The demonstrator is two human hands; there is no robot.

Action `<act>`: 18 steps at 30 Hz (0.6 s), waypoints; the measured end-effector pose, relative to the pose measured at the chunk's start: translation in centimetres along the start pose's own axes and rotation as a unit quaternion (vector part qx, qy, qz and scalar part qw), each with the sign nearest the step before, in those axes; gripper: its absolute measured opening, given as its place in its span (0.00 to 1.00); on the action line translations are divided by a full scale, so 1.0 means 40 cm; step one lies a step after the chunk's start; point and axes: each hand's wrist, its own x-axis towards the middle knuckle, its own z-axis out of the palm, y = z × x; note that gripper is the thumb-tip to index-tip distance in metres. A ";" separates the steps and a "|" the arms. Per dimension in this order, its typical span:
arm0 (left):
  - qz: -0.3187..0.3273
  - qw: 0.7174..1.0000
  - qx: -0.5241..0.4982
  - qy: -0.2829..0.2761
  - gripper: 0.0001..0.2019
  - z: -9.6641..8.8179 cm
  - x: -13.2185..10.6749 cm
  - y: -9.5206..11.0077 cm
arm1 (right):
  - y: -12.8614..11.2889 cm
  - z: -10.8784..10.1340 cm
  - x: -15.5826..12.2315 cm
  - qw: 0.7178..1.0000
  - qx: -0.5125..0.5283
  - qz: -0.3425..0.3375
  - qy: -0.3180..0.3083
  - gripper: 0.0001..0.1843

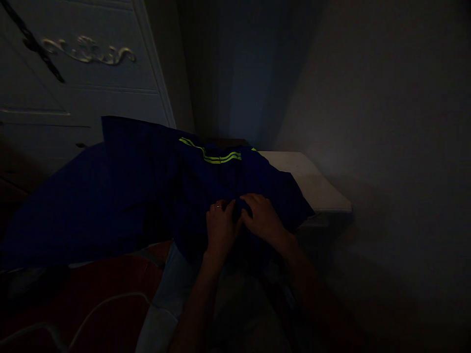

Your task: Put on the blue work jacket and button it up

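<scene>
A dark blue garment with bright yellow-green striped trim spreads across a pale flat surface and hangs over its near edge. My left hand, with a ring on one finger, grips the cloth near the middle with bent fingers. Close beside it on the right, my right hand has its fingers curled on the same stretch of cloth. The thumbs are near each other. Dim light hides exactly what part of the garment lies between the fingertips.
At the upper left stands a pale cabinet with a scrolled ornament and a dark handle. A plain wall rises on the right. On the reddish floor at the lower left runs a white cord, near my leg in light trousers.
</scene>
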 end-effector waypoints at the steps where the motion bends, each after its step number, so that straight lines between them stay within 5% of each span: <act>1: -0.002 1.000 0.004 -0.003 0.18 0.002 0.001 -0.003 | 0.006 0.005 0.009 1.000 -0.004 0.007 -0.015 0.19; 4: -0.009 0.999 -0.038 0.003 0.09 0.004 0.002 -0.016 | 0.031 0.015 0.026 0.998 0.008 0.009 -0.054 0.18; 8: -0.028 0.989 -0.141 0.019 0.11 0.000 0.006 -0.031 | 0.054 0.018 0.029 0.994 0.084 -0.004 -0.064 0.10; 13: -0.051 0.980 -0.190 -0.010 0.09 -0.028 0.019 -0.024 | 0.041 0.026 0.023 0.987 0.158 -0.021 -0.003 0.11; 18: -0.027 0.964 -0.266 -0.012 0.08 -0.035 0.025 -0.020 | 0.031 0.044 0.029 0.996 0.078 0.007 0.053 0.11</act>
